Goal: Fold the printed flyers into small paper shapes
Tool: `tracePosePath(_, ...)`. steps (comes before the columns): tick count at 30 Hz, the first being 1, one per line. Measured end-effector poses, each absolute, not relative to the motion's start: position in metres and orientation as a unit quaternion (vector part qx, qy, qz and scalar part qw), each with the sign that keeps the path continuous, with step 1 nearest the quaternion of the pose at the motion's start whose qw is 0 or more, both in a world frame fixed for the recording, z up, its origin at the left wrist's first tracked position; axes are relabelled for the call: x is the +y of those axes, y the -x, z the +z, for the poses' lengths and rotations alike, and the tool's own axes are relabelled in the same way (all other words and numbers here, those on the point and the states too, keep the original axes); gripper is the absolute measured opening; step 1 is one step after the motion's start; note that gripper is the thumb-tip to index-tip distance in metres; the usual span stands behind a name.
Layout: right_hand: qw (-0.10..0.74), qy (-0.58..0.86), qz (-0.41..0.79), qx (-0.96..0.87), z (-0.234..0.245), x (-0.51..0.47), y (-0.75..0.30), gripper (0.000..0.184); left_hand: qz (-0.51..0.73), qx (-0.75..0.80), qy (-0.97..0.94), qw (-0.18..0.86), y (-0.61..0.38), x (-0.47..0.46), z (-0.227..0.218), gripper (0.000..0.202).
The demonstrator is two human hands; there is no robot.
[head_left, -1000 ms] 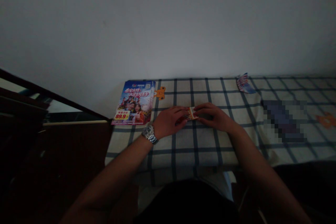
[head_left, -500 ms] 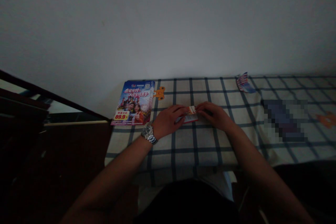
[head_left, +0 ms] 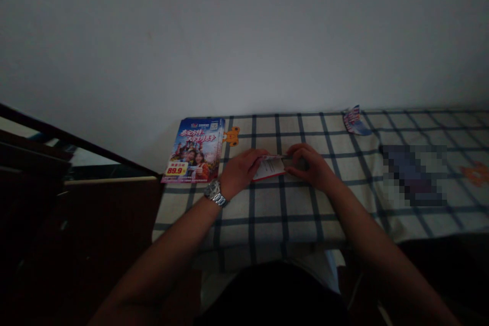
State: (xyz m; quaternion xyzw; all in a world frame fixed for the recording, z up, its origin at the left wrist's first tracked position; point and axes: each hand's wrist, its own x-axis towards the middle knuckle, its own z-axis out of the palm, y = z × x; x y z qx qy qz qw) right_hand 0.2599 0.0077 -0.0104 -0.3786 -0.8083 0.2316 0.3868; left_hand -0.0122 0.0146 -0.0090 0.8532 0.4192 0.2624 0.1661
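Note:
A partly folded paper leaflet lies on the checked cloth between my hands. Its pale printed face and a red lower edge show, and its far part stands up in a fold. My left hand, with a metal watch on the wrist, pinches the leaflet's left side. At the right end, my right hand has its thumb and forefinger closed on the paper. My fingers cover both ends of it.
A stack of colourful flyers lies on the table's left end. One curled, folded flyer stands near the wall. A pixelated dark object rests at the right. The checked tablecloth reaches the front edge.
The leaflet's flap, flat under my fingers before, is now lifted and the pale inner face shows. My right hand has curled into a pinch at the right end.

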Motion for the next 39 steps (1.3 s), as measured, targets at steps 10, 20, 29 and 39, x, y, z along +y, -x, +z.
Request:
tracePosePath(10, 0.300, 0.391, 0.143, -0.858, -0.023, 0.011, -0.259, 0.045, 0.301, 0.428, -0.837, 0.162, 0.011, 0.020, -0.010, 0.035)
tracePosePath(20, 0.207, 0.424, 0.072, -0.879, -0.016, 0.004, -0.253, 0.060, 0.300, 0.423, -0.855, 0.023, 0.012, 0.019, -0.005, 0.035)
tracePosePath(29, 0.199, 0.431, 0.066, -0.878, -0.016, 0.003, -0.251, 0.058, 0.155, 0.355, -0.920, 0.053, 0.012, 0.007, -0.002, 0.046)
tracePosePath(39, 0.216, 0.444, 0.049, -0.868, -0.015, 0.002, -0.251, 0.045, 0.137, 0.372, -0.916, 0.057, 0.012, 0.005, 0.001, 0.048)
